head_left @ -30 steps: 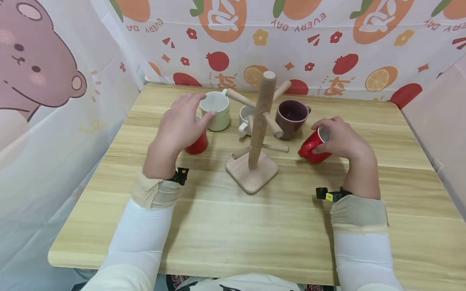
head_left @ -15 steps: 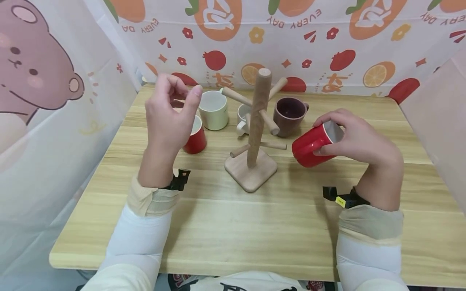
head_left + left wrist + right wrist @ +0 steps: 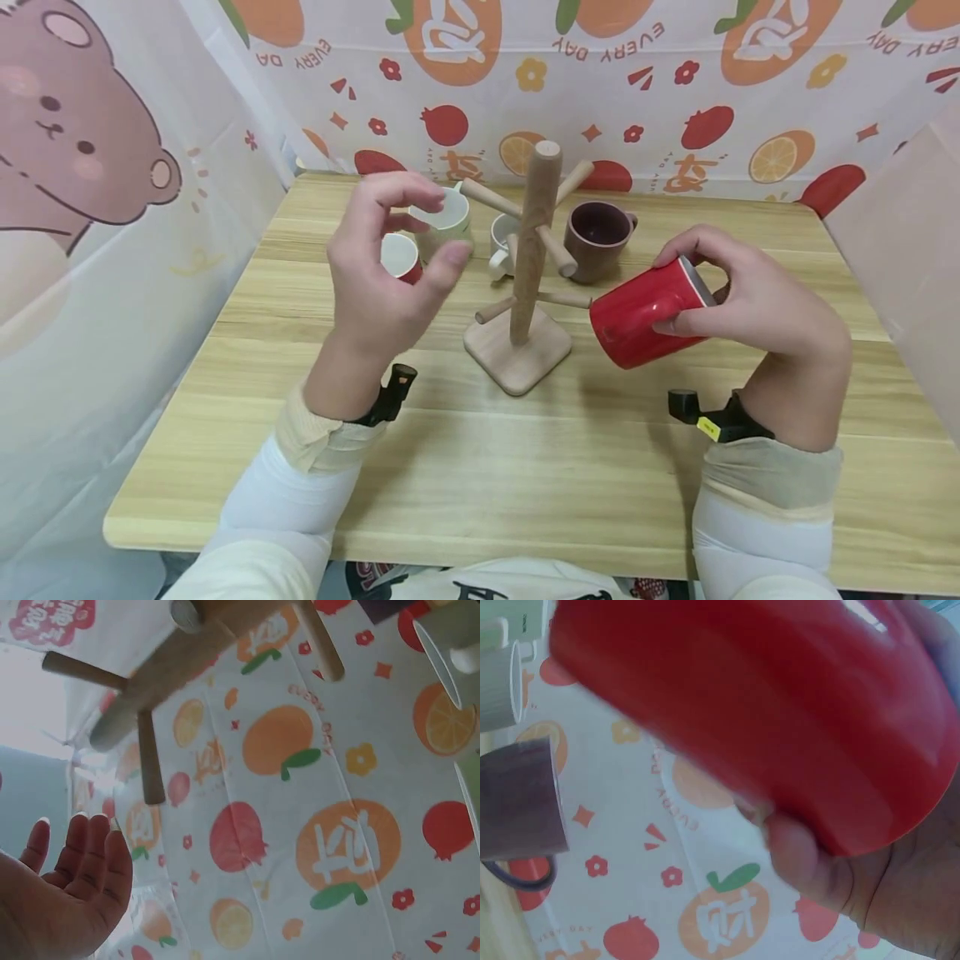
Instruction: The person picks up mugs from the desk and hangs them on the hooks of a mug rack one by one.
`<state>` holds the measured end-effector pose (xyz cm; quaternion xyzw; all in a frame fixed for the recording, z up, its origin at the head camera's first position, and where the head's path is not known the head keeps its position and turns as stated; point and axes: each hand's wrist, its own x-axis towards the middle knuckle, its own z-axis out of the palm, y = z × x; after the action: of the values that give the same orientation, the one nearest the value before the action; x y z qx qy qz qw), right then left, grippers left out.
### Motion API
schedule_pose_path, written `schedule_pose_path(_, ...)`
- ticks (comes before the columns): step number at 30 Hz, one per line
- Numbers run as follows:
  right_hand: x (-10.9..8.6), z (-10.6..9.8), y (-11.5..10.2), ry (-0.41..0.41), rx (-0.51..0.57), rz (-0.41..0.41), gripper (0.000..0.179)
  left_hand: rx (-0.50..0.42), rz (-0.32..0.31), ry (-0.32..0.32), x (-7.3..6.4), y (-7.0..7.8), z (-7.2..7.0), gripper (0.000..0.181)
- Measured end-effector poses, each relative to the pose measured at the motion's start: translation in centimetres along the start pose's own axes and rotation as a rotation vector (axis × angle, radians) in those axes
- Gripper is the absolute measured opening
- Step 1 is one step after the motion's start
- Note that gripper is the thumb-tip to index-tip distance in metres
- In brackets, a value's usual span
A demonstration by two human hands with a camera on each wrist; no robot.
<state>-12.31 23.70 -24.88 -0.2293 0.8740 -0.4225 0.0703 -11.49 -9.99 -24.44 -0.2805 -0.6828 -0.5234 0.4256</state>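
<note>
My right hand (image 3: 765, 304) grips a red mug (image 3: 637, 321) near its rim, thumb on the near side. The mug is tilted, its base toward the wooden mug tree (image 3: 531, 258) and its white inside facing right. Up close in the right wrist view, the red mug (image 3: 742, 720) covers much of the picture. My left hand (image 3: 382, 279) hovers with fingers loosely bent and nothing between them. It partly hides another red mug (image 3: 400, 255) standing behind it. In the left wrist view, fingers of the left hand (image 3: 71, 892) are below the pegs of the mug tree (image 3: 150, 757).
A pale green mug (image 3: 444, 218), a white mug (image 3: 501, 260) and a dark purple mug (image 3: 596, 250) stand at the back of the wooden table (image 3: 495, 483). Pegs stick out from the mug tree on several sides. A printed cloth (image 3: 585, 92) hangs behind the table.
My right hand has lifted the red mug off the table and brought it nearer to me, tilting it. My left hand first drew back from the other red mug, then moved right, fingers spreading.
</note>
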Motion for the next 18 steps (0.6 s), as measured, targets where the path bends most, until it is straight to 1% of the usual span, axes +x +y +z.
schedule_pose_path(3,-0.2,0.1,-0.6,-0.022,0.078,-0.053,0.054,-0.037,0.087,-0.019,-0.2,0.7,0.6,0.059)
schedule_pose_path(6,-0.1,0.5,-1.1,-0.045,0.136,-0.129,0.053,-0.080,0.161,-0.040,-0.4,1.3,1.0,0.052)
schedule_pose_path(9,0.2,1.1,-1.5,-0.080,0.190,-0.173,0.051,-0.102,0.201,-0.095,-0.8,1.8,1.3,0.047)
schedule_pose_path(11,0.4,1.6,-1.7,-0.098,0.233,-0.189,0.050,-0.093,0.206,-0.168,-1.1,1.9,1.3,0.048)
schedule_pose_path(14,0.9,2.2,-2.0,-0.114,0.291,-0.213,0.049,-0.056,0.193,-0.322,-1.4,2.1,1.2,0.051)
schedule_pose_path(16,1.1,2.5,-2.0,-0.118,0.336,-0.228,0.047,-0.036,0.174,-0.413,-1.6,2.1,1.1,0.055)
schedule_pose_path(18,1.2,2.7,-2.1,-0.119,0.366,-0.235,0.046,-0.015,0.160,-0.477,-1.7,2.2,1.0,0.060)
